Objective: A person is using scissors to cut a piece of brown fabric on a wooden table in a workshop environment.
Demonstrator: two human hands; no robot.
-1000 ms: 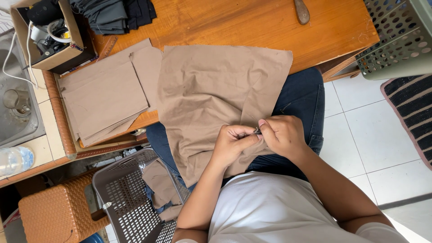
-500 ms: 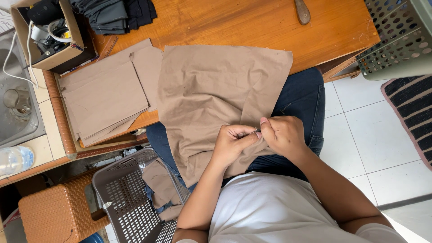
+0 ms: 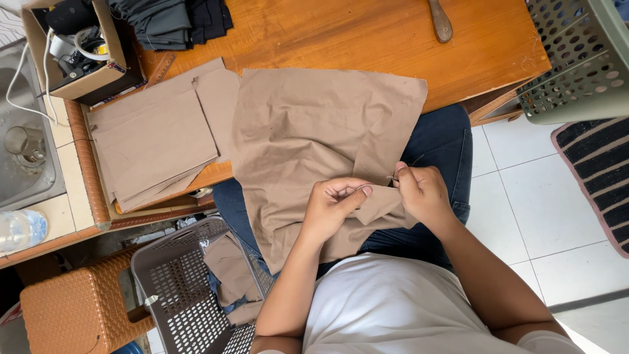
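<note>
- Your left hand [image 3: 331,210] was curled around the near edge of the brown fabric piece [image 3: 314,137], thumb and fingers pinched shut on a fold of it.
- Your right hand [image 3: 424,195] sat just beside the left one, its thumb and forefinger nipped tight on the same fabric edge; a small thin metal thing seemed to show between those fingertips, too small to tell what it was.
- The fabric piece lay spread with its far part on the wooden table [image 3: 341,36] and its near part draped off the table edge over your lap, across your blue jeans [image 3: 442,141].
- Both hands met above your lap, close to the fabric's near right edge, where a narrow strip of the cloth was folded over.
- To the left of the big piece, a stack of cut brown pieces [image 3: 154,147] rested on the table, touching the big piece's left edge.
- At the far left corner of the table stood a cardboard box [image 3: 88,82] with cables in it, and beside it a pile of dark folded cloth [image 3: 170,19].
- A brown tool handle [image 3: 440,21] lay on the far part of the table, well apart from your hands.
- A grey plastic basket [image 3: 177,288] with brown scraps inside stood by your left elbow, next to an orange woven stool [image 3: 82,314].
- A green plastic basket [image 3: 576,65] stood off the table's right end, near a dark striped mat [image 3: 599,170] on the white tiled floor.
</note>
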